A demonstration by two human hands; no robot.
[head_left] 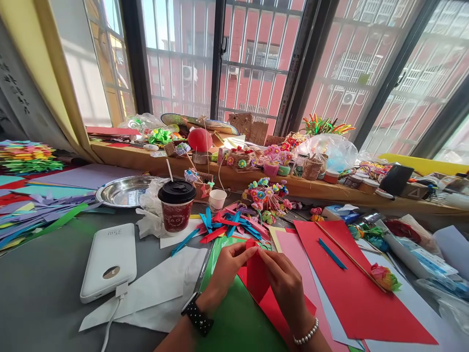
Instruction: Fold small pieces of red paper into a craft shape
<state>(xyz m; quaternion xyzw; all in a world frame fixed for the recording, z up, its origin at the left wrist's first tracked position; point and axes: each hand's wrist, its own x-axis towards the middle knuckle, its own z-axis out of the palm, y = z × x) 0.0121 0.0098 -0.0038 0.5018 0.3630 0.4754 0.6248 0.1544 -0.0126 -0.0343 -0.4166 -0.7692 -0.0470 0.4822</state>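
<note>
Both hands meet at the top edge of a folded piece of red paper (258,276), held up over a green sheet (227,313). My left hand (231,268), with a dotted watch strap at the wrist, pinches the paper from the left. On the other side my right hand (284,278), with a silver bead bracelet below it, grips the same paper. The thumbs and fingertips come close together there, partly hiding the fold. Just beyond the hands lies a pile of blue and red folded paper strips (229,225).
Left of the hands are a white power bank (110,261) and a lidded dark red cup (177,208). A large red sheet (351,278), bearing a stick with a paper flower (385,277), lies to the right. Craft flowers (264,195) stand near the crowded window ledge.
</note>
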